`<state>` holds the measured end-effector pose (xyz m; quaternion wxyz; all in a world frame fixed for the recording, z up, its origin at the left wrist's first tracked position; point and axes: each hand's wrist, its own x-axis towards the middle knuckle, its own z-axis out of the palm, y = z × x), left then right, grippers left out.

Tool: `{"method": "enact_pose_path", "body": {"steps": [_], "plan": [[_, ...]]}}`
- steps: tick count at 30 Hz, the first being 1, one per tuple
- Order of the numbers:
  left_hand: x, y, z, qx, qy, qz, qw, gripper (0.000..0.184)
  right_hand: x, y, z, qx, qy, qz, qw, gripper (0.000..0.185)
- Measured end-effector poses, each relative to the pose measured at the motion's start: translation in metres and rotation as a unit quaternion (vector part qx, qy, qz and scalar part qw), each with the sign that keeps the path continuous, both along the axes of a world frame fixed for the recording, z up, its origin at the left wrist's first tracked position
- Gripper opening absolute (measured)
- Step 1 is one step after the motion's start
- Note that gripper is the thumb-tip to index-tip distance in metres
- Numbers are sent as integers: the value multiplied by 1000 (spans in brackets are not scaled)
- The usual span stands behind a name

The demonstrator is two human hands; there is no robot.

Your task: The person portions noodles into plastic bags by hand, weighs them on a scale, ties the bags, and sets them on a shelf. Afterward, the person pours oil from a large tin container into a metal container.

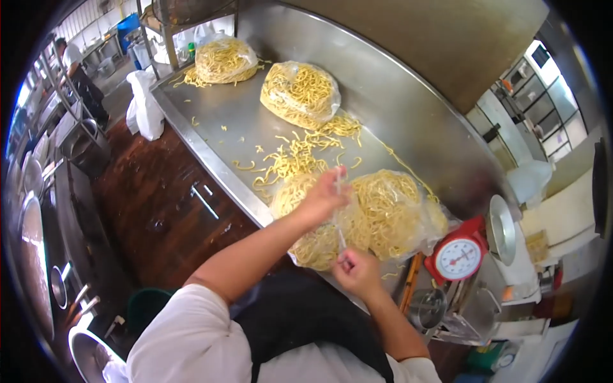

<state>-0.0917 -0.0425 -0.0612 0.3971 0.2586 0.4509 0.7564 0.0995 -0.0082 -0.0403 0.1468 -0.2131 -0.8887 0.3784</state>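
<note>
My left hand (327, 199) is above a clear plastic bag of yellow noodles (313, 246), its fingers pinched on the bag's thin plastic edge. Closer to my body, my right hand (359, 273) is closed on another part of that plastic, which stretches as a narrow strip between both hands. My left hand and forearm hide some of the bag. Right beside it sits a second clear bag of noodles (389, 214), touching or nearly touching it. Loose noodles (297, 156) lie scattered on the metal table just beyond my left hand.
Two more noodle bags (300, 92) (225, 59) stand farther along the metal table (220, 121), which has a raised back wall. A red dial scale (456, 256) is at the right end. A white bag (145, 105) stands by the far left corner. Another person (80, 80) stands in the background.
</note>
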Motion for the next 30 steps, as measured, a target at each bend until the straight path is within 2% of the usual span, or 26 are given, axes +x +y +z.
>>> {"method": "enact_pose_path", "body": {"steps": [1,4,7,9,10,13,14,16,19,20,22,25,28,29,30], "plan": [[6,10,-1,-66,98,-23,993,56,-1,-2,7,28,28,37,999,19],[4,21,3,-106,330,-180,921,46,-16,24,30,253,203,30,945,15],[0,27,-16,19,423,-204,883,38,-28,55,25,308,235,-44,921,12],[-5,23,-13,-48,419,-239,875,33,-26,51,2,29,195,-100,975,10],[-6,20,-11,-81,415,-255,869,31,-27,48,-9,-112,167,-125,972,10],[4,17,-15,-68,426,-65,900,37,-39,40,-28,-141,271,-125,944,13],[10,14,-14,-104,428,-44,897,39,-39,40,-30,-162,238,-129,949,15],[21,-4,18,-172,431,-1,886,42,-45,45,-26,-202,173,-137,954,18],[35,-11,-2,-73,571,71,815,44,-51,61,-6,-317,-23,-123,940,22],[34,-13,-5,-89,592,53,799,42,-51,67,-3,-347,-88,-109,927,22],[31,-16,-6,-118,635,16,763,38,-45,76,-5,-367,-112,-72,920,21],[28,-11,-17,-78,623,23,778,27,-35,75,-7,-412,-116,-34,903,20],[29,-12,-8,-173,601,2,780,20,-35,65,6,-425,-105,-41,898,21],[29,-17,0,-174,586,-22,791,20,-36,61,9,-423,-101,-50,899,22],[28,-23,15,-175,570,-47,801,21,-38,60,1,-356,-43,-44,933,25]]}}
